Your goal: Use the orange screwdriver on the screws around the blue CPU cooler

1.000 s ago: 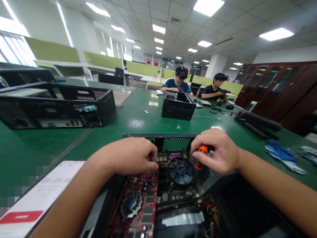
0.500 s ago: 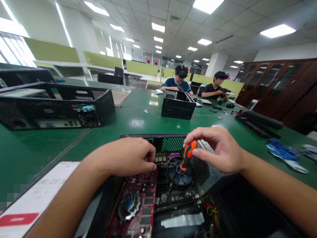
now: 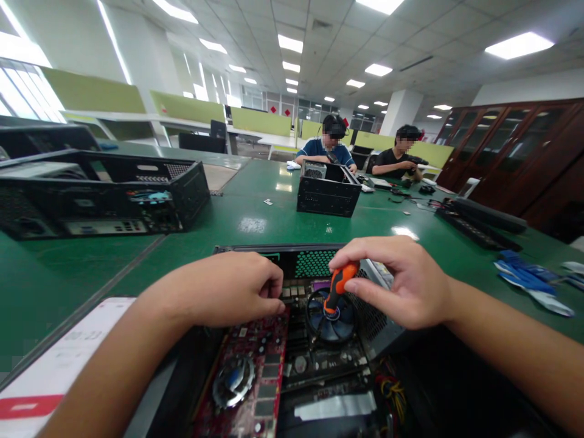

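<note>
My right hand (image 3: 401, 280) pinches the orange-and-black handle of a screwdriver (image 3: 340, 286) between thumb and fingers. The tool leans slightly over the round black CPU fan (image 3: 332, 325), its lower end at the fan's hub; its tip is out of sight. My left hand (image 3: 249, 289) is closed, fingers curled down at the far end of a red graphics card (image 3: 269, 371). Whatever the left fingers grip is hidden beneath them. Both hands are over an opened black computer case (image 3: 228, 248), with a grey power supply (image 3: 387, 334) right of the fan.
Another opened case (image 3: 104, 201) lies at the left of the green table (image 3: 255, 237). A phone-like screen (image 3: 68, 359) is under my left forearm. Blue-and-white gloves (image 3: 531, 280) lie at the right. Two people (image 3: 326, 149) sit across, behind a further case (image 3: 328, 194).
My right hand has shifted slightly left and down, and the screwdriver handle with it. The left hand stays curled by the graphics card.
</note>
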Tool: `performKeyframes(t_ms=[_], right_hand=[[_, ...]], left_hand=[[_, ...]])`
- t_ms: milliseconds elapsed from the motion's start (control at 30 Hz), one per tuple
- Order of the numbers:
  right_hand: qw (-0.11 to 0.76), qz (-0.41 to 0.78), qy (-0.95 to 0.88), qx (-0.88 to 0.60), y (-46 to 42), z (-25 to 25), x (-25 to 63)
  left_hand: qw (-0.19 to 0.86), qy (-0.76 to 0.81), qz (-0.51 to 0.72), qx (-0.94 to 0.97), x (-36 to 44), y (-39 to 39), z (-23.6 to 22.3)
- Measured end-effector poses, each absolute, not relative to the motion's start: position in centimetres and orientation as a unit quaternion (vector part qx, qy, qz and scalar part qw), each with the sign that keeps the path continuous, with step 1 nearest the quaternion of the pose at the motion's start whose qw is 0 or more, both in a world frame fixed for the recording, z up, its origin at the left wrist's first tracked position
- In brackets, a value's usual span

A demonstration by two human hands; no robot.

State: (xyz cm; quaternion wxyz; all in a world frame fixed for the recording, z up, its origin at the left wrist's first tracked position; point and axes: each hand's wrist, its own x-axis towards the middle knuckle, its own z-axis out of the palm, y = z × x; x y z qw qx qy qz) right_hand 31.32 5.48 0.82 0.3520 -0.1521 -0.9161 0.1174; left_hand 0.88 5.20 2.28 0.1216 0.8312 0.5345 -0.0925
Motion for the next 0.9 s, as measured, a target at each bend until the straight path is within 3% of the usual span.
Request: performKeyframes(t_ms=[567,900], right_hand=[[0.363,0.098,-0.918,-0.128,5.67,0.37,30.84],[0.324,0.099,-0.924,-0.179,6.13,-0.05,30.98]], left_hand=[[0.122,0.540,-0.098,0.827,1.27,5.04,2.50],[0.120,0.541,-0.095,0.827,1.18,4.98,2.53]])
